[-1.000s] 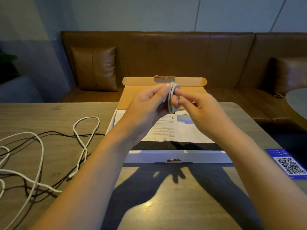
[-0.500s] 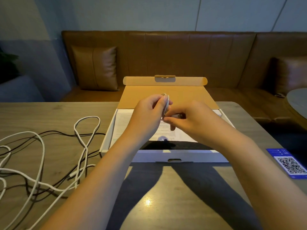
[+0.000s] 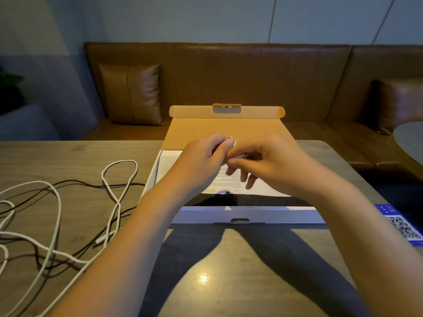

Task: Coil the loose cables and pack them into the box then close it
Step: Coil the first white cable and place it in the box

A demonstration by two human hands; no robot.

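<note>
Both hands meet over the open box [image 3: 249,215]: the left hand [image 3: 201,161] pinches the small coil [image 3: 230,138], and the right hand [image 3: 265,163] has its fingers curled at the coil's loose end. The coil looks to stand on edge; its axis is mostly hidden. To finish well, the tail should be tucked tight before lowering it flat into the box. Left of the box, white cables [image 3: 55,216] and a dark cable [image 3: 75,183] sprawl uncoiled on the bench [image 3: 229,282].
</note>
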